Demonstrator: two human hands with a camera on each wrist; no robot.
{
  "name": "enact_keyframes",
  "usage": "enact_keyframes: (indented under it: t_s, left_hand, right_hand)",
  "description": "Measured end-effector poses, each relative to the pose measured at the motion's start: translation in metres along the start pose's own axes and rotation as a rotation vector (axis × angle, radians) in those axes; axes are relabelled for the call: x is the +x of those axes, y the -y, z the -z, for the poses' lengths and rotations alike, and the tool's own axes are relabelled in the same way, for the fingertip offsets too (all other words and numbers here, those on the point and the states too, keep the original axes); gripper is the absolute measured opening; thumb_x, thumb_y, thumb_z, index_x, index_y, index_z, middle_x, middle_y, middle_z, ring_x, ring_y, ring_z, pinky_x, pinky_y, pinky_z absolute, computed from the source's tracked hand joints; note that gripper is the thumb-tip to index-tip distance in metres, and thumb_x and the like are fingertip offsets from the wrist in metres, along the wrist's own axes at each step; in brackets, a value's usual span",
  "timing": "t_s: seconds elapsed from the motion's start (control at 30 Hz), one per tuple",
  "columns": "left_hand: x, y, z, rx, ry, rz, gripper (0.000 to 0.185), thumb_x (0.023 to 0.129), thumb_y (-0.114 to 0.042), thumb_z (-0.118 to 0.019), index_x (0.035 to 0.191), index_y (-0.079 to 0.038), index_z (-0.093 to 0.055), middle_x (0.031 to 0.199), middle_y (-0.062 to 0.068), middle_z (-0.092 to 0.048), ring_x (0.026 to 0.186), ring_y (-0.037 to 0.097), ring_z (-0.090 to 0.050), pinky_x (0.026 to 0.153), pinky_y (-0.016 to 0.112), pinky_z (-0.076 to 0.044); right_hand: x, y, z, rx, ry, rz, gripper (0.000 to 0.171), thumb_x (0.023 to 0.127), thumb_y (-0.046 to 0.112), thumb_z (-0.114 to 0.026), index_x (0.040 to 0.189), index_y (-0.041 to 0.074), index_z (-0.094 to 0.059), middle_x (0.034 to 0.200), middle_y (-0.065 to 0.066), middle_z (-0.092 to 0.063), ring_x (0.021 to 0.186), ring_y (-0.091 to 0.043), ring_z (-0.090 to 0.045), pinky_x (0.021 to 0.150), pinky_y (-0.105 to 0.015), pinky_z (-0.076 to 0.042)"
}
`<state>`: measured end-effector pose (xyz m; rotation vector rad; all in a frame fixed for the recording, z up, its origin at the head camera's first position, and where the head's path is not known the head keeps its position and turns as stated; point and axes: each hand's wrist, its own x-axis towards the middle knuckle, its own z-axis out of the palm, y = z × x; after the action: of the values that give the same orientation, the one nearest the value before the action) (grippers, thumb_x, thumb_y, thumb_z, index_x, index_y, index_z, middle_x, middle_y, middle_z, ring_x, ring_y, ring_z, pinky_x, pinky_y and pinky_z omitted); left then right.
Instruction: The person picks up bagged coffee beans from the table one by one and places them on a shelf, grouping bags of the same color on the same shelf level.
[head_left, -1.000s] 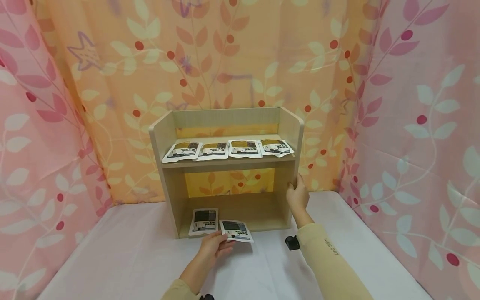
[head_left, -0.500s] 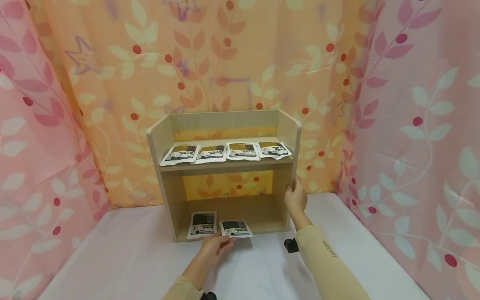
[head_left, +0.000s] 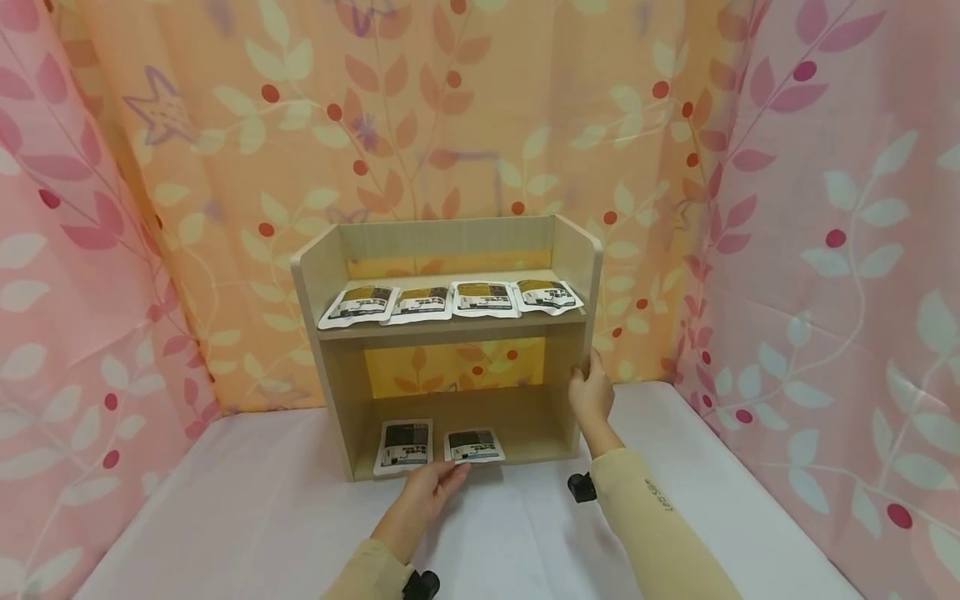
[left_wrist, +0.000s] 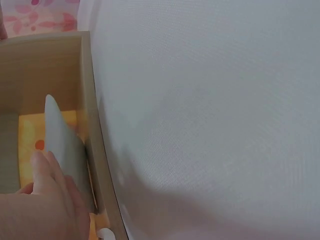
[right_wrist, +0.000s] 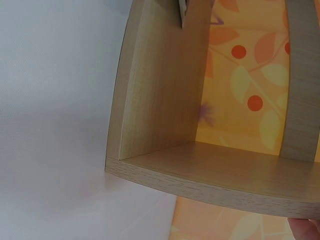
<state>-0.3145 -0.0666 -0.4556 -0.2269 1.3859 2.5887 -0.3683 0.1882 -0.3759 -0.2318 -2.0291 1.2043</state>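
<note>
Change: a second ago the second pouch lay half off the front edge of the lower shelf, skewed, with my left hand on its near corner; now I see it pushed in square on the lower board, just beside the first pouch; I judge this placing nearly done.
Left hand: fingers stretched forward, nearly straight, tips at the pouch's front edge; the left wrist view shows them lying against the pale pouch, pressing rather than gripping; nothing is clasped.
Right hand: my right hand is wrapped round the front edge of the shelf unit's right side panel, thumb on the outer face; it steadies the unit as before.
Upper shelf: four pouches in a row, flat, edges touching or overlapping slightly; unmoved.
Surface: a white cloth-covered table, smooth; a small black object lies on it beside my right sleeve.
Room: curtains printed with leaves and berries close it in, orange behind, pink at both sides.
</note>
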Motion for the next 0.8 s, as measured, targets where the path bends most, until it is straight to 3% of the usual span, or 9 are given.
enact_keyframes:
  t_s: [0.1,0.23,0.3,0.37,0.47,0.63,0.8]
  left_hand:
    - [0.0011,-0.0001,0.0005,-0.006,-0.005,-0.011,0.040,0.097,0.011,-0.036,0.130,0.030,-0.024,0.086,0.023,-0.065,0.079,0.019,-0.068,0.088,0.030,-0.052]
    - [0.0028,-0.0002,0.0000,-0.020,-0.011,-0.014,0.049,0.098,0.009,-0.032,0.137,0.028,-0.010,0.120,0.043,-0.046,0.100,0.034,-0.065,0.102,0.040,-0.040]
    - [0.0032,-0.0003,-0.0007,-0.037,-0.001,-0.011,0.052,0.099,0.008,-0.030,0.139,0.027,-0.002,0.135,0.048,-0.026,0.119,0.043,-0.053,0.107,0.043,-0.033]
    - [0.0044,-0.0003,-0.0019,-0.055,0.003,-0.005,0.055,0.100,0.006,-0.029,0.140,0.025,0.002,0.142,0.047,-0.015,0.132,0.048,-0.036,0.109,0.044,-0.028]
    - [0.0056,0.0005,-0.0030,-0.091,0.010,0.001,0.057,0.101,0.004,-0.028,0.142,0.021,0.008,0.145,0.045,-0.007,0.138,0.050,-0.020,0.111,0.045,-0.025]
    - [0.0064,0.0015,-0.0034,-0.163,0.033,0.004,0.063,0.102,0.000,-0.028,0.145,0.014,0.015,0.148,0.042,0.008,0.139,0.051,-0.014,0.112,0.051,-0.021]
    - [0.0032,-0.0004,-0.0029,-0.162,0.082,0.019,0.066,0.102,-0.003,-0.028,0.143,0.012,0.023,0.148,0.040,0.018,0.140,0.051,-0.007,0.113,0.054,-0.013]
  right_hand:
    - [0.0001,0.0006,-0.0002,0.002,-0.007,-0.001,0.038,0.088,0.002,-0.058,0.126,0.002,-0.057,0.114,-0.027,-0.064,0.104,-0.050,-0.059,0.086,-0.062,-0.042]
    - [0.0000,0.0005,0.0000,0.000,-0.010,0.002,0.037,0.089,0.002,-0.058,0.126,0.002,-0.057,0.113,-0.027,-0.065,0.103,-0.050,-0.059,0.085,-0.062,-0.043]
    - [-0.0003,0.0001,-0.0001,-0.002,-0.009,0.002,0.037,0.089,0.001,-0.058,0.126,0.001,-0.057,0.113,-0.027,-0.065,0.103,-0.050,-0.059,0.085,-0.062,-0.043]
    - [0.0000,0.0003,-0.0002,-0.003,-0.007,0.001,0.037,0.089,0.001,-0.059,0.125,0.001,-0.057,0.113,-0.027,-0.065,0.103,-0.050,-0.059,0.086,-0.062,-0.043]
    - [0.0002,0.0002,-0.0009,-0.006,-0.004,-0.002,0.037,0.089,0.002,-0.059,0.126,0.001,-0.056,0.113,-0.027,-0.064,0.103,-0.049,-0.059,0.086,-0.061,-0.043]
    - [0.0006,0.0000,-0.0010,-0.005,-0.002,-0.007,0.039,0.089,0.003,-0.059,0.127,0.002,-0.056,0.115,-0.027,-0.064,0.105,-0.050,-0.059,0.088,-0.061,-0.042]
    - [0.0011,-0.0009,-0.0008,-0.012,-0.007,-0.008,0.038,0.089,0.004,-0.059,0.127,0.002,-0.056,0.115,-0.028,-0.064,0.104,-0.051,-0.058,0.087,-0.062,-0.042]
